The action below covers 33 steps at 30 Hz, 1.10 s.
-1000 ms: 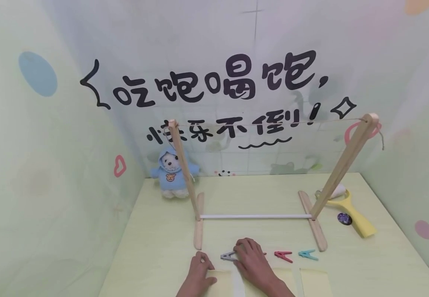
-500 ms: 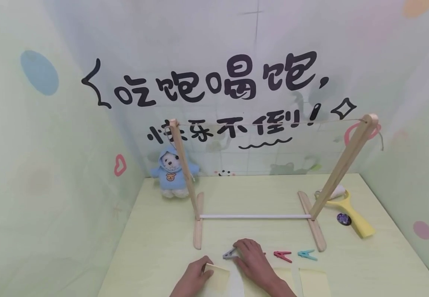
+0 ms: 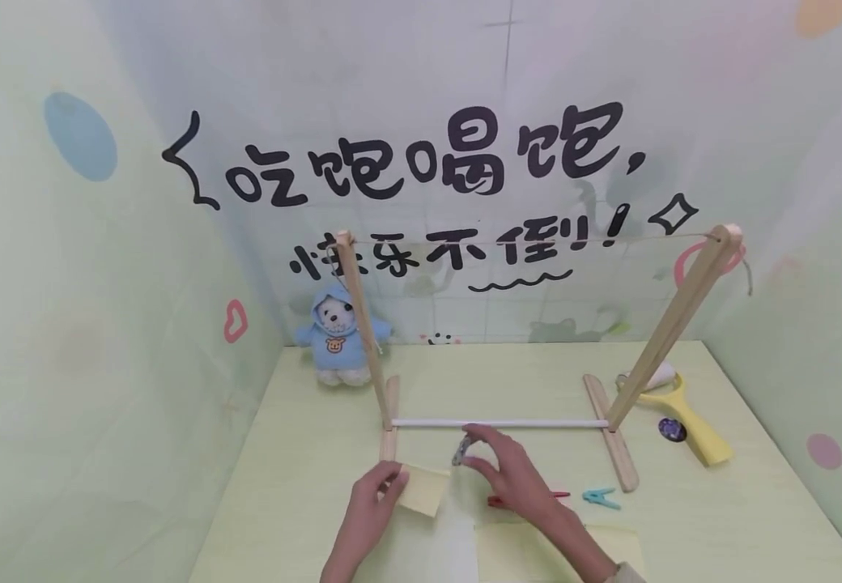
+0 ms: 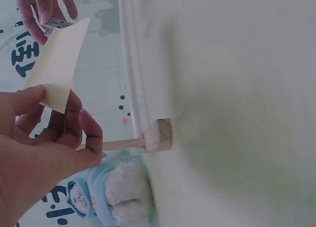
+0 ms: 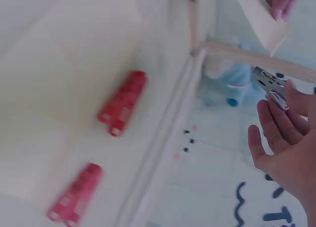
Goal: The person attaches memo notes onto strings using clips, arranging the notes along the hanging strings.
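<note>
My left hand pinches a pale yellow sheet of paper by its left edge, held up over the table. To its right, my right hand pinches a grey clothespin between thumb and fingers. In the left wrist view the sheet's far end overlaps the clothespin. Two red clothespins lie under the right forearm, partly hidden in the head view. A teal clothespin lies right of them. More yellow paper lies at the table's front, partly covered by the right arm.
Beyond the hands stands a wooden frame with a thin string across its top and a white rod low down. A plush toy sits behind its left post. At right lie a yellow-handled lint roller and a purple disc.
My left hand has picked up the yellow sheet and raised it from the table. My right hand has lifted the grey clothespin off the table, toward the white rod.
</note>
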Available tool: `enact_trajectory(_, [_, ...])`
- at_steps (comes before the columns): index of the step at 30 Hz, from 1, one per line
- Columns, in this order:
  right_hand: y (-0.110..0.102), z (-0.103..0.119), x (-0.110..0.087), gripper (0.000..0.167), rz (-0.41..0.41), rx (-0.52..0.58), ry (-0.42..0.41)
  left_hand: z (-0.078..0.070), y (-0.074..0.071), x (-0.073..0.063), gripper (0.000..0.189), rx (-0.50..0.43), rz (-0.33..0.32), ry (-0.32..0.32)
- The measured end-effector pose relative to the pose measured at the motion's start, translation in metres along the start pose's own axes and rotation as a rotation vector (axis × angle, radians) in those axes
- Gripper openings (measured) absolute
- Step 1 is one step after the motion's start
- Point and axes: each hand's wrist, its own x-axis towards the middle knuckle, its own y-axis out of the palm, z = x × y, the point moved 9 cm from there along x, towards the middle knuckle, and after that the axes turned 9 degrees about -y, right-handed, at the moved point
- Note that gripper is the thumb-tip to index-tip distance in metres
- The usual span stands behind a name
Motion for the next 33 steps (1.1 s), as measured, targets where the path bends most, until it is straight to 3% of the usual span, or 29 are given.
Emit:
enact_trajectory(5, [-0.062, 0.029, 0.053, 0.039, -0.05, 0.046, -0.086, -0.041, -0.019, 0.02, 0.012, -0.07, -0.075, 0.105])
enact_trajectory(12, [-0.149, 0.087, 0.135, 0.036, -0.121, 0.004, -0.25, -0.102, -0.045, 0.055, 0.026, -0.163, -0.09, 0.047])
enact_trajectory(16, [-0.182, 0.108, 0.177, 0.032, -0.127, 0.008, -0.289, -0.148, -0.063, 0.072, 0.027, -0.188, -0.124, 0.084])
enact_trajectory(21, [-0.205, 0.12, 0.217, 0.027, -0.128, -0.02, -0.313, -0.2, -0.079, 0.088, 0.026, -0.262, -0.143, 0.151])
enact_trajectory(24, [-0.212, 0.12, 0.238, 0.025, -0.134, -0.026, -0.304, -0.224, -0.084, 0.095, 0.026, -0.28, -0.141, 0.191])
enact_trajectory(28, [-0.216, 0.115, 0.261, 0.022, -0.126, -0.033, -0.272, -0.242, -0.089, 0.101, 0.025, -0.306, -0.152, 0.205])
enact_trajectory(33, [-0.21, 0.109, 0.281, 0.019, -0.077, -0.054, -0.232, -0.253, -0.093, 0.108, 0.023, -0.337, -0.178, 0.207])
